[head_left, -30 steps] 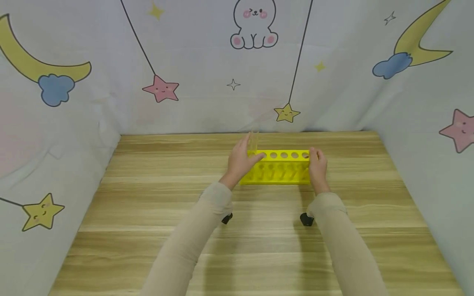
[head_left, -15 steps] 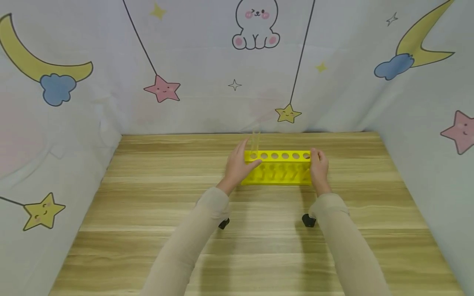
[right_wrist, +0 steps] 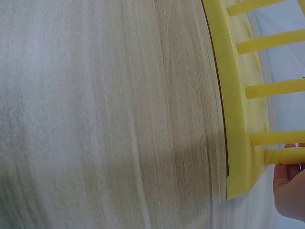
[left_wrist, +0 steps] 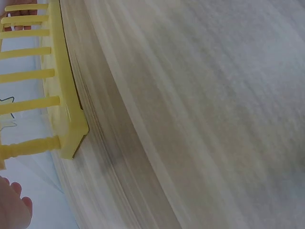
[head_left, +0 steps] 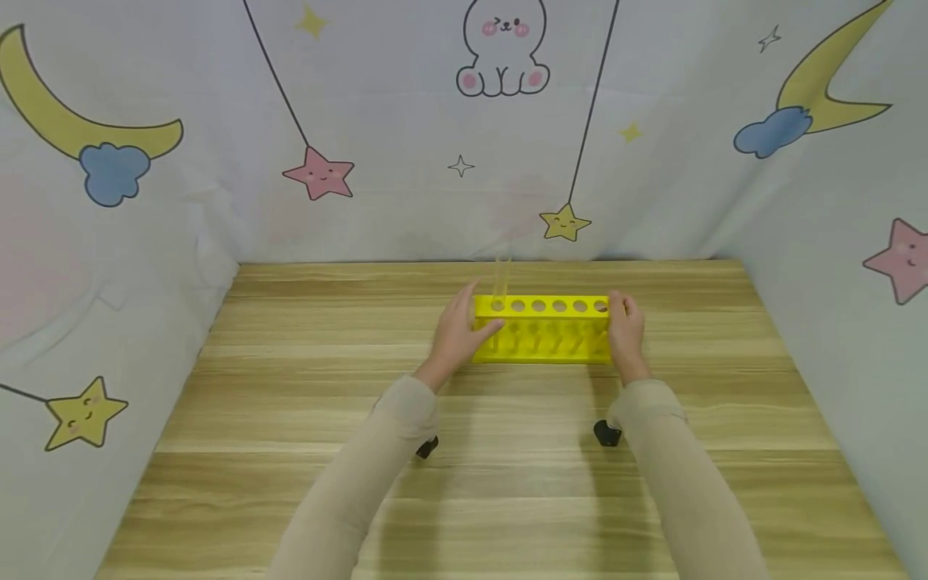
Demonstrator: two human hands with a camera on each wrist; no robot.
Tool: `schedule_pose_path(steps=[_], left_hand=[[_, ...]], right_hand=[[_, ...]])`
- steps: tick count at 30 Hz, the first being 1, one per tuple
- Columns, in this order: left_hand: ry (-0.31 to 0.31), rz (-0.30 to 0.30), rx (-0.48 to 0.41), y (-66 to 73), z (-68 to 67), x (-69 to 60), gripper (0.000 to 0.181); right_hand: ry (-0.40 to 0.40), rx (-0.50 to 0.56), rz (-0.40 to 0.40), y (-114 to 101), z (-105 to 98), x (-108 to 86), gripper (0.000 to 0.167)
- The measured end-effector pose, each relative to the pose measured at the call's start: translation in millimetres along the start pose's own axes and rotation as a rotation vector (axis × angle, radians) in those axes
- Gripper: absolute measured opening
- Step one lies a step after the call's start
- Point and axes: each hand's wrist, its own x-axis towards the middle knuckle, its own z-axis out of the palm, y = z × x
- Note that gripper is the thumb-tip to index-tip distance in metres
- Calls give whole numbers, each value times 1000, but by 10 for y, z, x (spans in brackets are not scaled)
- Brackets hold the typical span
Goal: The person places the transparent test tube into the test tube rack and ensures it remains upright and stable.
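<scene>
A yellow test tube rack (head_left: 540, 315) with a row of holes stands upright near the back of the table. In its leftmost hole is a clear test tube (head_left: 502, 280), its upper part rising above the rack. My left hand (head_left: 453, 334) is at the rack's left end, thumb extended before the front and fingers loose; in the left wrist view it (left_wrist: 13, 210) appears apart from the end post. My right hand (head_left: 625, 332) grips the right end. The right wrist view shows its fingers (right_wrist: 282, 175) behind the end post.
The wood-grain table (head_left: 522, 483) extends in front of the rack. A white printed cloth (head_left: 406, 209) hangs close behind and along both sides. Small black devices (head_left: 607, 433) sit under the sleeve cuffs.
My left hand has moved left and down, away from the test tube, which now stands in the hole without being held. My right hand stays on the rack's right end.
</scene>
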Motion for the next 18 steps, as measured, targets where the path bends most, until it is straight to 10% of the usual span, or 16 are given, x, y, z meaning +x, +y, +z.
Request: schedule_pose_path(steps=[18], left_hand=[[-10, -69, -65, -289, -49, -158, 74]], right_hand=[[-24, -16, 24, -21, -20, -16, 31]])
